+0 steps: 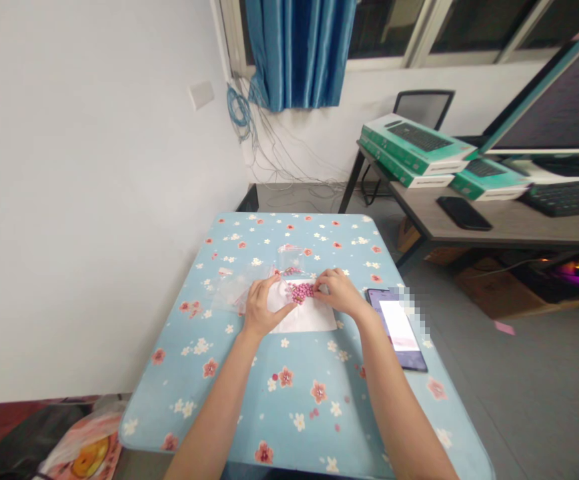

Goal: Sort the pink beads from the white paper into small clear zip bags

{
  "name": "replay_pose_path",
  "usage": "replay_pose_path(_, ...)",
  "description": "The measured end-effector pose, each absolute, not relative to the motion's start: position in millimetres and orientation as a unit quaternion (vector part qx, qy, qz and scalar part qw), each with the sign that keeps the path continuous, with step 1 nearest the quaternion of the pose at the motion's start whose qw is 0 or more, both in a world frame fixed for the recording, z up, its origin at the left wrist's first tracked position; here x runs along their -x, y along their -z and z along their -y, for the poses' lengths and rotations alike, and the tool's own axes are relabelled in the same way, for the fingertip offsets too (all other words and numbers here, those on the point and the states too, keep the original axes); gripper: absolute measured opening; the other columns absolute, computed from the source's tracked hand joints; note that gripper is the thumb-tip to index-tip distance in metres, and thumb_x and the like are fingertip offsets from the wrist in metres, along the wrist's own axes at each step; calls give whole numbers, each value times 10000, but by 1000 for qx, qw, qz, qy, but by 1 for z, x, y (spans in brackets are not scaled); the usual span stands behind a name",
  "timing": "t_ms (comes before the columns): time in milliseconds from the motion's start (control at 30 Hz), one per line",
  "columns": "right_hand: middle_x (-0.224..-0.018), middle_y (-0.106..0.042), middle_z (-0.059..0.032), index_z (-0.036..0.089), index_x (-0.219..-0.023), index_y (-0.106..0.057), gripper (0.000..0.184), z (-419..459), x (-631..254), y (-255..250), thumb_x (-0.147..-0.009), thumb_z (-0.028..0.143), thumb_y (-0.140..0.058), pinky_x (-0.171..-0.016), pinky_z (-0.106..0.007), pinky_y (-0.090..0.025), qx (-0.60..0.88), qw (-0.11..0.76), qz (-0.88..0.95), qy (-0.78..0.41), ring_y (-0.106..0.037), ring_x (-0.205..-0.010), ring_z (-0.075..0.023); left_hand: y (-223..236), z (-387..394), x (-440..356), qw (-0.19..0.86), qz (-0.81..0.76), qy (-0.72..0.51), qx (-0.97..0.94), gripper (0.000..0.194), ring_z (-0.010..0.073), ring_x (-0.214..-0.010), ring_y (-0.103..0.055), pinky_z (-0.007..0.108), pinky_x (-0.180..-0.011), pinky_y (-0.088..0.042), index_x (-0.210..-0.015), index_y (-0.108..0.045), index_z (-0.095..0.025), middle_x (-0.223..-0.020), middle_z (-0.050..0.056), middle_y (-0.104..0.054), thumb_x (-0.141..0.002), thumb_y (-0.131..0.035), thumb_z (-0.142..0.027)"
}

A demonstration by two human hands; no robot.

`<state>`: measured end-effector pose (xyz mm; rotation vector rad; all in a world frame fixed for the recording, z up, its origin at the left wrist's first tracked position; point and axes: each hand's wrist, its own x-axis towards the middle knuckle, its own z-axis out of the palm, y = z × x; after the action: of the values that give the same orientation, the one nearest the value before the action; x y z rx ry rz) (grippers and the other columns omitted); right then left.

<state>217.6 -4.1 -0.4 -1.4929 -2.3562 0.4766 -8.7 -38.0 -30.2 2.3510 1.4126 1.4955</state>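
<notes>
Flanking one pink bead cluster [300, 292] | left hand [258, 308] spread | right hand [339, 291]: pinch unclear | one white sheet [304, 323] | three green boxes [419, 157]

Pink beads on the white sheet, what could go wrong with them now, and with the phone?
The pink beads look small and loose, so a nudge from the right hand could scatter them off the white sheet. The phone lies near the table's edge, beside the right forearm, which might bump it.
</notes>
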Motion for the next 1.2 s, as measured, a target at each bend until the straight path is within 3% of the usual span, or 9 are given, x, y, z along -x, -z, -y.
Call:
replay_pose_path(300,-947,-629,-39,225,-879,-638,95,9,-205,-24,-863,298,-579,-932,-390,-359,440,307,805,-253,-530,-982,-208,30,38,8,-1,-447,-469,-762,656,242,-965,-601,393,-835,-494,-1260,-447,-198,-1058,97,-655,-717,-711,-456)
replay_pose_path(567,-1011,-615,-45,221,-889,-633,89,18,-179,-35,-866,293,-585,-947,-388,-353,394,333,806,-289,-510,-1025,-207,30,37,8,-5,-436,-471,-767,674,237,-947,-604,388,-835,-496,-1263,-443,-201,-1073,99,-655,-708,-720,-463)
replay_pose_path(900,-994,-627,-65,215,-922,-647,135,14,-187,-32,-873,302,-557,-931,-384,-365,439,309,809,-240,-521,-1010,-221,30,38,8,-1,-446,-469,-763,680,239,-963,-601,390,-844,-494,-1271,-433,-203,-1073,100,-653,-710,-716,-463)
replay_pose_path(1067,-870,-643,-51,191,-883,-654,104,10,-208,-27,-824,214,-572,-763,-298,-411,491,224,812,-220,-572,-821,-185,30,38,8,4,-451,-464,-762,658,239,-974,-600,394,-846,-491,-1264,-440,-202,-1065,94,-653,-718,-709,-452)
replay_pose_path(1200,-796,-651,-31,185,-828,-666,100,9,-214,-23,-778,174,-581,-634,-241,-375,531,138,806,-224,-570,-697,-148,30,38,9,5,-454,-464,-761,643,239,-967,-601,396,-844,-492,-1251,-451,-203,-1063,93,-653,-717,-712,-449)
